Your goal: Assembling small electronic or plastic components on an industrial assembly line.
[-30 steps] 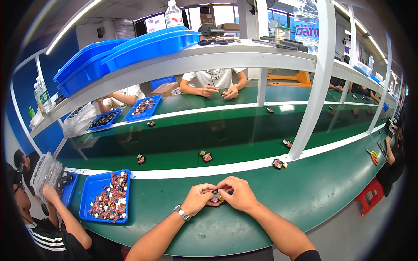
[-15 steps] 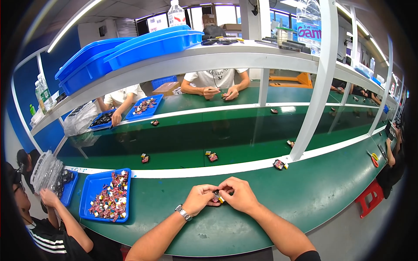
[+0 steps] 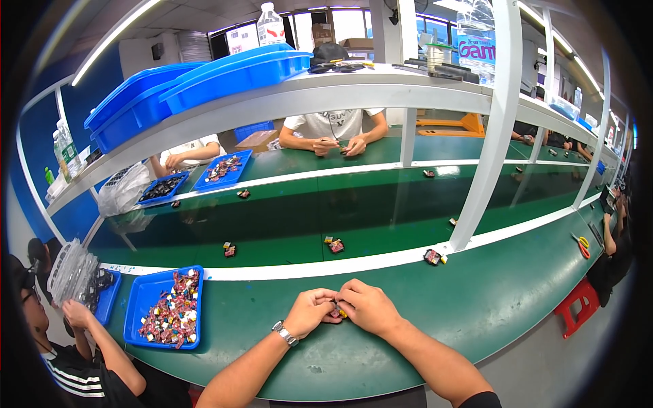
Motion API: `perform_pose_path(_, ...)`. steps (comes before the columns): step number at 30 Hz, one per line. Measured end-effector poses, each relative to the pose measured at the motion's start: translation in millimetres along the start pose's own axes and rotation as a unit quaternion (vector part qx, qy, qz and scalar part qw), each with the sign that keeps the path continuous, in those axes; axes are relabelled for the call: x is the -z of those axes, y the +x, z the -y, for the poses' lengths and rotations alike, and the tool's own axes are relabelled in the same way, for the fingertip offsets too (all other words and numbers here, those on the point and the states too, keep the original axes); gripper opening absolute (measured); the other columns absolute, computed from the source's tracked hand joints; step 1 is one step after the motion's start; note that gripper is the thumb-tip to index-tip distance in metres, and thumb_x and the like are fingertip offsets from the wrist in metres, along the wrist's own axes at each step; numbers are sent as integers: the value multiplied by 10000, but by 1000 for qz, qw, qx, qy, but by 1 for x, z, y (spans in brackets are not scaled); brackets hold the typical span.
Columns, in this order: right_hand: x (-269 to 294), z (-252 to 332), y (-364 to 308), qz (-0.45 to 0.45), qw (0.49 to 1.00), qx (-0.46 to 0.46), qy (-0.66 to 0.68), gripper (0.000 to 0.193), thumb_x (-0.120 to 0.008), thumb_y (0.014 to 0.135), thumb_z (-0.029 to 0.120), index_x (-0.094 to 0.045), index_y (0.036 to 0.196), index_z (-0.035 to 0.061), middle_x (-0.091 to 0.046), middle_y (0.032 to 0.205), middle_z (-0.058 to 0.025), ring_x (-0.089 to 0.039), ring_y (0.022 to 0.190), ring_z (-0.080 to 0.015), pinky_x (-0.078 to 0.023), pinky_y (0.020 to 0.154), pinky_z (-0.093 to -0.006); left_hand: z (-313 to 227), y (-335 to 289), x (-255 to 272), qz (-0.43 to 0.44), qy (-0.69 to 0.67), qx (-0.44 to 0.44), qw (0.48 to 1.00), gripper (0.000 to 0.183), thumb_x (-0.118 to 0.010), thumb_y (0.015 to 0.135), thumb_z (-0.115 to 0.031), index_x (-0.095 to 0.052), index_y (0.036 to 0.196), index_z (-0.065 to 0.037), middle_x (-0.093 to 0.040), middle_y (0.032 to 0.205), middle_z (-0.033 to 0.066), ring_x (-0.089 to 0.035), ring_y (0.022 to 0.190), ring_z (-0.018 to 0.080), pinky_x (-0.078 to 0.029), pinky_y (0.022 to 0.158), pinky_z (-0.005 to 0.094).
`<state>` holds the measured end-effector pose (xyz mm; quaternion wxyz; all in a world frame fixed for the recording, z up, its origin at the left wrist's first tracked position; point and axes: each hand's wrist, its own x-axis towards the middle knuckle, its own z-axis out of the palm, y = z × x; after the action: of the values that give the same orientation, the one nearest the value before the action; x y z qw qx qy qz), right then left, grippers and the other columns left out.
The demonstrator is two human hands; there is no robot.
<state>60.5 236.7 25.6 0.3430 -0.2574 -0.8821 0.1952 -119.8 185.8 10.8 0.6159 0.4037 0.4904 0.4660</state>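
one left hand (image 3: pixel 309 314), one right hand (image 3: pixel 371 310) — both clamped on small part (image 3: pixel 336 313) (red-yellow), green bench (image 3: pixel 469 313)

Two bare hands, one left hand (image 3: pixel 309 314) and one right hand (image 3: pixel 371 309); one small dark red-and-black part with a yellow piece (image 3: pixel 337 314) between them; one silver metal wristwatch (image 3: pixel 286 333); one shallow rectangular blue plastic tray (image 3: pixel 145 292) of red-and-white parts too heaped to count; one red plastic stool (image 3: pixel 577 297); one pair of orange-and-yellow-handled scissors (image 3: pixel 583 250); at least two stacked deep blue plastic bins (image 3: pixel 235 78)
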Motion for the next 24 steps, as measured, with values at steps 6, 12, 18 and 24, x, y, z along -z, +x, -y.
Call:
perform_pose_path(6,-3,0,1,-41,990,-63,119,136,-708,819,36,-701,954,36,-659,936,-87,-687,783,-214,-565,686,-314,0,-1,2,-4,-14,-1,1000,255,-521,922,17,-589,1163,63,-658,993,101,-663,793,135,-614,764,302)
perform_pose_path(12,-6,-3,4,-25,960,-176,215,117,-715,822,30,-691,925,-19,-652,914,-86,-667,763,-133,-557,689,-260,4,1,4,9,-10,0,1000,261,-534,934,-1,-581,1185,55,-662,993,96,-665,794,129,-609,757,293)
perform_pose_path(18,-11,0,2,-51,959,-169,221,99,-712,823,40,-691,901,-17,-642,890,-84,-671,759,-145,-557,685,-260,2,0,2,16,9,-20,1000,262,-587,941,-51,-578,1181,54,-670,985,96,-666,797,125,-596,734,271)
perform_pose_path(24,-8,3,2,-27,961,-169,216,99,-698,828,26,-690,914,-23,-640,924,-94,-676,769,-152,-568,709,-266,2,-1,1,-7,58,-25,998,255,-620,924,-62,-596,1147,60,-676,965,96,-662,780,114,-590,710,258)
